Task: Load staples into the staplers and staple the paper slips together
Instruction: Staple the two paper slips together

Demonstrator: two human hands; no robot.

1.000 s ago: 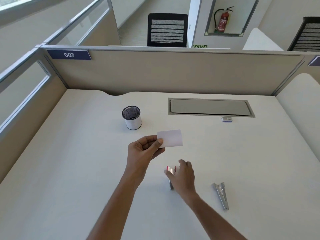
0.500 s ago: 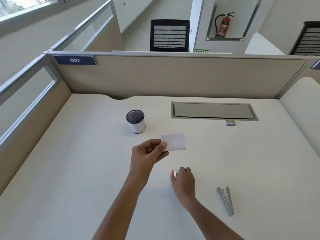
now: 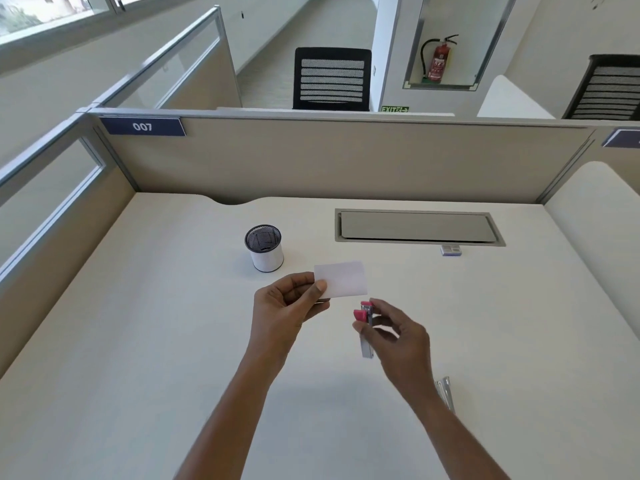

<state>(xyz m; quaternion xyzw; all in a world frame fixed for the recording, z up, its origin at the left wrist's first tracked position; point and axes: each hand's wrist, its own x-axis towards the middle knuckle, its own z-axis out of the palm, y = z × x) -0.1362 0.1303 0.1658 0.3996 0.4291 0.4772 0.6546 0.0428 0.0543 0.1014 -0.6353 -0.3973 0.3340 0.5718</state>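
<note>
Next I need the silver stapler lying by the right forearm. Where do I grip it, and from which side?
Pinch the silver stapler across its narrow body, coming down from above on its right side. It lies flat on the desk, lengthwise away from you, and the right forearm covers its near part. Its far end looks splayed, so grip behind that.

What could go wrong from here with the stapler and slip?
The left hand pinches the paper slip at one end only; the free end may flex or skew.
The right hand holds the pink stapler by fingertips, so it might twist when squeezed.
The right forearm passes over the silver stapler and could knock it.
</note>
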